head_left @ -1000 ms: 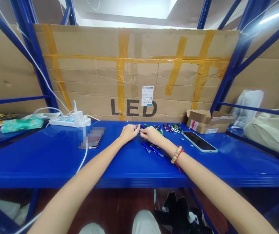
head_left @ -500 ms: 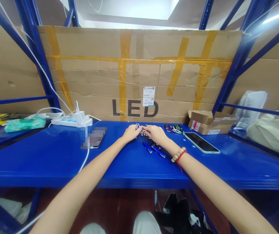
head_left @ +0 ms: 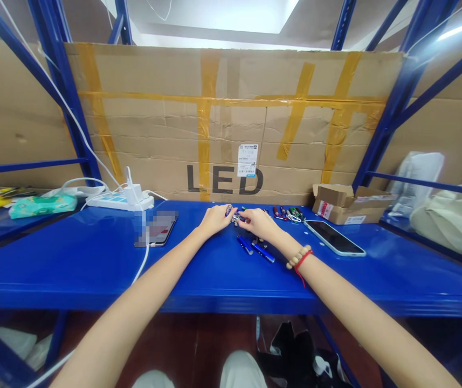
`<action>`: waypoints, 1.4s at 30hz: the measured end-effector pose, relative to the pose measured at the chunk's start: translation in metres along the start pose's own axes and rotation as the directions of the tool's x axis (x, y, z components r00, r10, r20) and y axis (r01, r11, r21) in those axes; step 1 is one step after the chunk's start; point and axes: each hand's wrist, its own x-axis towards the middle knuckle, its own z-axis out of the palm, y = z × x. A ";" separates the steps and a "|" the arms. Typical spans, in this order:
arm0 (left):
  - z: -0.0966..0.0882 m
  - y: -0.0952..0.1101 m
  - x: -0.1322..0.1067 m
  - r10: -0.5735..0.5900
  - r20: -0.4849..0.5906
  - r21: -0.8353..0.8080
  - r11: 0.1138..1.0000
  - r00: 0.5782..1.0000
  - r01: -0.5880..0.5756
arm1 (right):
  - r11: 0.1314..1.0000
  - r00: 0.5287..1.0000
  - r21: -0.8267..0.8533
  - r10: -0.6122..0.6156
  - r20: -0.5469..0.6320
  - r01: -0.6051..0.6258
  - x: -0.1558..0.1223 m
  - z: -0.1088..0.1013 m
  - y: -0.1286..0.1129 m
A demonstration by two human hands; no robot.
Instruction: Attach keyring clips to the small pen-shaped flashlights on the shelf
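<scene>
My left hand (head_left: 214,219) is closed at the far middle of the blue table, its thumb and fingers around a small blue piece with a silvery part (head_left: 228,210); its exact kind is hard to make out. Close on its right, my right hand (head_left: 260,223) has its fingers pinched together above a cluster of small silvery parts (head_left: 235,221). Whatever lies in the right fingertips is too small to name. Nearer to me, beneath the right hand, are two slim blue tubes, one shorter (head_left: 245,245) and one longer (head_left: 263,252). A few small parts beside them are partly hidden by the right hand.
Several red and green small tubes with clips (head_left: 287,213) lie beyond my right hand. A phone (head_left: 335,237) and an open carton (head_left: 346,205) are to the right. Leftward are another phone (head_left: 161,229), a power strip (head_left: 109,201) and a white cable (head_left: 140,264).
The hands have moved slightly apart at the fingertips. My right fingers have shifted a little right and down, and more of the silvery parts between the hands shows.
</scene>
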 end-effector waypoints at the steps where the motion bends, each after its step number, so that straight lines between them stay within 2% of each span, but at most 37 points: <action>1: 0.000 0.001 -0.001 0.012 0.001 0.008 1.000 1.000 -0.012 | 1.000 1.000 0.016 -0.005 -0.007 0.005 0.000 0.002 0.001; 11: 0.002 0.005 -0.003 0.067 0.030 -0.015 0.998 0.997 -0.067 | 0.977 0.996 0.201 -0.060 -0.059 0.070 0.001 0.015 0.008; 18: 0.002 0.005 -0.004 0.056 0.004 0.002 0.998 0.998 -0.056 | 0.963 0.987 0.240 -0.098 -0.124 0.126 0.003 0.016 0.011; 25: 0.001 0.007 -0.006 0.006 -0.008 0.035 0.999 1.000 -0.005 | 0.974 0.990 0.205 -0.075 -0.118 0.098 0.006 0.015 0.008; 31: 0.000 0.000 -0.004 -0.139 -0.093 0.161 0.975 0.986 0.152 | 0.976 0.980 0.209 -0.021 -0.196 0.063 0.005 0.013 0.013; 34: 0.000 -0.005 -0.004 -0.072 -0.037 0.255 0.964 0.997 0.079 | 0.972 0.968 0.228 0.009 -0.249 0.049 0.005 0.011 0.013; 38: 0.002 -0.005 -0.004 0.030 0.044 0.321 0.946 0.999 -0.042 | 0.975 0.962 0.211 -0.008 -0.274 0.069 0.006 0.012 0.004; 42: 0.005 -0.002 -0.004 0.060 0.077 0.321 0.943 0.995 -0.082 | 0.978 0.967 0.192 -0.034 -0.254 0.085 0.006 0.013 -0.003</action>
